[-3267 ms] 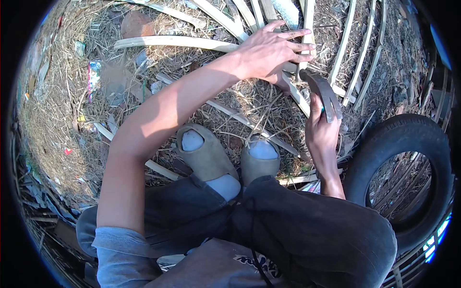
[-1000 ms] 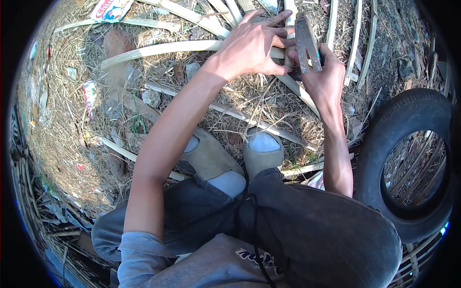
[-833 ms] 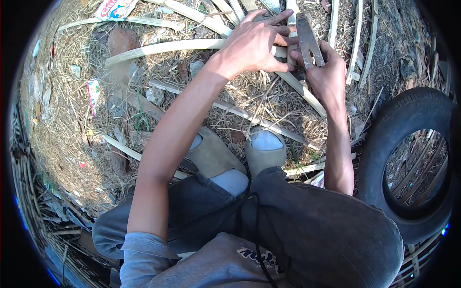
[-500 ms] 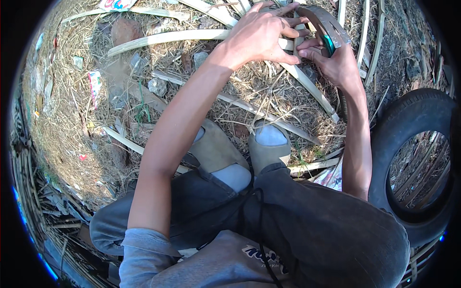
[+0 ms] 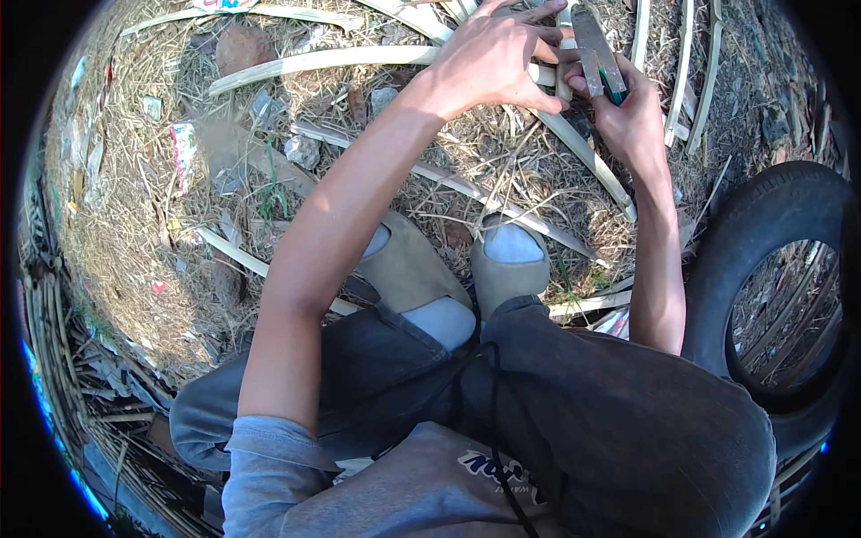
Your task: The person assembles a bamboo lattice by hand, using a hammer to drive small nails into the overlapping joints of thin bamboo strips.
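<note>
Plainly, in the head view, the hammer [image 5: 594, 52] sits right of centre near the top, its metal head lying above the fingers of the right hand [image 5: 628, 109], which is wrapped around it. The head's long axis runs steeply, tipped a little left at the far end: the striking end points away from the person, the forked claw back toward the body. Relative to the grip, the claw lies by the knuckles and the striking end reaches beyond them. Some teal shows beneath the claw; the handle is otherwise hidden by the hand. Just to the left, the left hand [image 5: 498, 61] spreads its fingers over an upright slat [image 5: 564, 88]; whether it clasps the slat, I cannot tell. A diagonal slat [image 5: 594, 163] slopes down toward the right forearm.
</note>
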A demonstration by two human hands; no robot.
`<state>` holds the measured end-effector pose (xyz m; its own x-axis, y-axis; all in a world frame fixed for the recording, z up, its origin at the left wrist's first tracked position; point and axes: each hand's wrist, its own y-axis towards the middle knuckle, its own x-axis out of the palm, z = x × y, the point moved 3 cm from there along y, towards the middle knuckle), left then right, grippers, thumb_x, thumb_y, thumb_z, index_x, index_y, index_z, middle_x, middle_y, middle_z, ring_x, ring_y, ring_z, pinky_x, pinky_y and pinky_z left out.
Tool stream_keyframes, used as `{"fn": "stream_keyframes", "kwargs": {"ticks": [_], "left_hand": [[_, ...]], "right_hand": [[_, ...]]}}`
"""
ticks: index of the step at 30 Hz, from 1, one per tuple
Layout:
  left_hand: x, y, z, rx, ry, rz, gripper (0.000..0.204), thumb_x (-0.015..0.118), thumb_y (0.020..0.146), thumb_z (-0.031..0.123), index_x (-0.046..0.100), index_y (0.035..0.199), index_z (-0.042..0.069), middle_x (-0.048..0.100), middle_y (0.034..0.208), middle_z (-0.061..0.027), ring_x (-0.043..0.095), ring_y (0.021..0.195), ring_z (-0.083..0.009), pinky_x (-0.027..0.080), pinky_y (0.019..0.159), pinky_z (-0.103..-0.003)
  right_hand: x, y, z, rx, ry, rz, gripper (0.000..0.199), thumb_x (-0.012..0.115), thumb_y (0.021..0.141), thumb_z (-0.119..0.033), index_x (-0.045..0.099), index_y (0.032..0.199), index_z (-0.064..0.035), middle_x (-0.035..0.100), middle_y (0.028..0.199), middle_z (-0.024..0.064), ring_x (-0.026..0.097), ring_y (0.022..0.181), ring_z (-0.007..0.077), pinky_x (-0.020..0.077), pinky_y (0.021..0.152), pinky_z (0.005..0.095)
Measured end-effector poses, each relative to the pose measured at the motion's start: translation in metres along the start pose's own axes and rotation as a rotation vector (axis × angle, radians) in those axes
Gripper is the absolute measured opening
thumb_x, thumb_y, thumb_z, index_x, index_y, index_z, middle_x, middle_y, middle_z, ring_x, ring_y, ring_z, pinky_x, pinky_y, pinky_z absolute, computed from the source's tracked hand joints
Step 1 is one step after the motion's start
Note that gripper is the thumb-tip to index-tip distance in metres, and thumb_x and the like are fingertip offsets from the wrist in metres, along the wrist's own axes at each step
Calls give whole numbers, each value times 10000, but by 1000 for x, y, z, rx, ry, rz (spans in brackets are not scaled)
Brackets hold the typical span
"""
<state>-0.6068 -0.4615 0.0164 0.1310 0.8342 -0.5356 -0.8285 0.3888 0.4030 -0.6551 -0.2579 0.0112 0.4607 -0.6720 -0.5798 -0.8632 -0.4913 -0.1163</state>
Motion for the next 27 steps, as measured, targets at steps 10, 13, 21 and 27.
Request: {"fn": "stream_keyframes", "kwargs": {"ticks": [10, 13, 21, 27], "left_hand": [[12, -4, -14, -219, 358, -26, 638, 883, 732, 531, 763, 1295, 257, 624, 1499, 91, 384, 1548, -173, 266, 1270, -534], [13, 0, -11, -250, 328, 0, 756, 911, 687, 514, 725, 1353, 211, 626, 1496, 83, 415, 1532, -178, 295, 1260, -531], [7, 10, -2, -398, 176, 25, 933, 897, 690, 309, 538, 1538, 160, 497, 1625, -19, 409, 1534, -176, 312, 1266, -468], [2, 9, -2, -384, 262, -44, 960, 900, 669, 356, 546, 1533, 131, 494, 1629, -42, 420, 1532, -196, 328, 1250, -455]], "right_hand": [[-32, -28, -28, 260, -312, 293, 406, 778, 962, -327, 672, 1069, 50, 731, 764, 172, 708, 636, 298, 527, 608, 408], [-18, -21, -42, -15, -507, 460, 416, 754, 956, -206, 604, 1242, 56, 644, 1153, 289, 614, 1117, 434, 459, 986, 527], [0, -26, -58, 278, -49, 188, 232, 807, 909, -126, 736, 1073, 22, 706, 925, 150, 680, 730, 260, 526, 681, 385], [28, -38, -51, 101, -94, 339, 128, 770, 942, -85, 726, 914, 31, 698, 841, 154, 655, 578, 242, 508, 534, 380]]}}
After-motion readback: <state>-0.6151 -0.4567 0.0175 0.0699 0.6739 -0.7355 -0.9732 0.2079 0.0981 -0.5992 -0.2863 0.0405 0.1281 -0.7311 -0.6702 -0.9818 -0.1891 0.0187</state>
